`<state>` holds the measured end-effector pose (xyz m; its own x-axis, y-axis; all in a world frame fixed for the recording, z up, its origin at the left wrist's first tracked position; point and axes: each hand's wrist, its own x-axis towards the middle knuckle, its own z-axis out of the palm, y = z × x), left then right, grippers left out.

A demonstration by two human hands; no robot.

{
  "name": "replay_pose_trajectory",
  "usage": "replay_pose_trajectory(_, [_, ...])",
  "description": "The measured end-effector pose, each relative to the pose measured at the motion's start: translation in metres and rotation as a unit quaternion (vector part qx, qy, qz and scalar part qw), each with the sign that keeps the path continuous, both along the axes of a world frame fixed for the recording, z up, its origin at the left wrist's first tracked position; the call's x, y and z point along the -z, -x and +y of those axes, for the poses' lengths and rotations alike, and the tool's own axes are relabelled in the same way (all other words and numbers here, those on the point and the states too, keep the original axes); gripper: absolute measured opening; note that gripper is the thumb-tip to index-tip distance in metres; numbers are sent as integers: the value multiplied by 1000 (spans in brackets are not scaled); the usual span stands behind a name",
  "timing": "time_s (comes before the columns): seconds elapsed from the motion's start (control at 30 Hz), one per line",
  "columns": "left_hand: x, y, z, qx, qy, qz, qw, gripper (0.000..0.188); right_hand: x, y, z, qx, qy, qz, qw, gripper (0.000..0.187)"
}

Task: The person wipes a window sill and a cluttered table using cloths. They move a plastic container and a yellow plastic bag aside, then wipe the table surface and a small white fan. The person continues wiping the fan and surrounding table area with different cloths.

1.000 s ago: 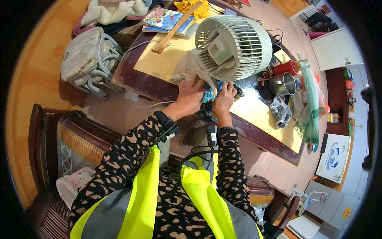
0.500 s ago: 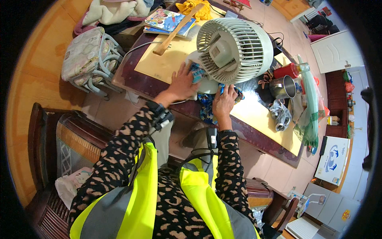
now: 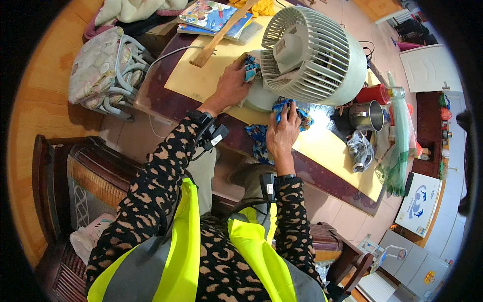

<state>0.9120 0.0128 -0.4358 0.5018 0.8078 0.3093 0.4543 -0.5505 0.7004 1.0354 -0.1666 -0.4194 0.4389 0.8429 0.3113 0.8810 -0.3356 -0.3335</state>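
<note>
Pale pinkish tile floor (image 3: 347,219) spreads around the bench (image 3: 327,178), a flat surface with a glossy, dark red-brown border and a smooth yellow covering (image 3: 191,80). One white door (image 3: 430,65) stands at the far right of the room. At the left is a chair (image 3: 95,173) of dark wood with a ribbed, woven-looking panel; near it stands a stool (image 3: 95,65) with a padded, printed seat and pale tubular legs.

One fan (image 3: 314,58), of pale plastic with a rounded, slatted cage, sits on the bench in front of the person, its smooth base between the two hands. Right of it hangs a thin, see-through green plastic bag (image 3: 395,151). At least two glossy books (image 3: 216,20) are piled at the far left, with one flat wooden spatula (image 3: 221,35) lying across them.

One shiny, round metal pot (image 3: 367,117) lies tipped beside one red container (image 3: 372,94); a crumpled grey plastic bag (image 3: 360,151) is near.

The left hand (image 3: 232,84) has its fingers curled on soft blue patterned cloth (image 3: 251,69) at the fan's side. The right hand (image 3: 283,133) lays bent fingers over bunched blue cloth (image 3: 304,121); whether it grips, I cannot tell, nor whether these two patches are one piece.
</note>
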Motion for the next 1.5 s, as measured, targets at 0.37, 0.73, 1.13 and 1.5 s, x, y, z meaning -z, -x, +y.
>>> replay_pose_trajectory(0.37, [-28,32,-88,81,-118,228,963,56,-15,-2,2,-49,19,-3,999,62])
replay_pose_trajectory(0.73, [-44,61,-20,-28,63,-70,995,48,-10,-7,-3,-75,17,-14,997,57])
replay_pose_trajectory(1.13, [-16,-26,99,194,92,57,975,41,-9,-8,-2,-78,29,-13,996,60])
replay_pose_trajectory(1.5, [-13,10,-29,-77,111,19,991,53,-9,0,1,-47,41,-6,998,57])
